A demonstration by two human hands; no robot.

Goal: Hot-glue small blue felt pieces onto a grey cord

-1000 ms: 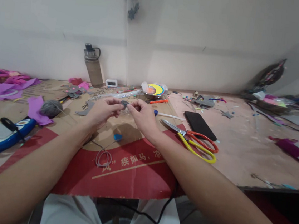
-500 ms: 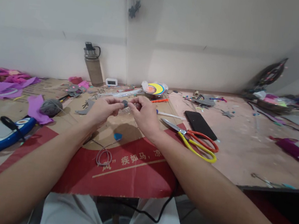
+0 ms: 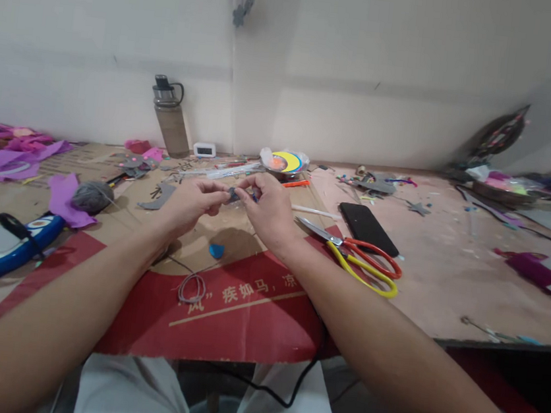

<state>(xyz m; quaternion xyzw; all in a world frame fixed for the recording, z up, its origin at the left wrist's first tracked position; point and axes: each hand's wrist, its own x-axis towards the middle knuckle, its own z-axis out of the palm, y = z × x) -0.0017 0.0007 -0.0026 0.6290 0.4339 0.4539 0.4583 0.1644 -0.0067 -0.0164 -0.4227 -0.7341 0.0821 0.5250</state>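
Both my hands meet above the brown and red cardboard sheet (image 3: 243, 315) in the middle of the table. My left hand (image 3: 191, 203) and my right hand (image 3: 268, 209) each pinch a small dark grey piece (image 3: 232, 194) held between their fingertips. What the piece is stays too small to tell. Below the hands a small blue scrap (image 3: 216, 250) and a loop of grey cord (image 3: 192, 288) lie on the cardboard.
Scissors with red and yellow handles (image 3: 359, 259) and a black phone (image 3: 367, 229) lie to the right. A grey yarn ball (image 3: 90, 197), purple felt pieces (image 3: 2, 159) and a blue tool (image 3: 17, 247) are left. A water bottle (image 3: 170, 118) and a bowl (image 3: 284, 164) stand by the wall.
My hands stay together on the small grey piece, with only slight finger shifts. The view has tilted a little.
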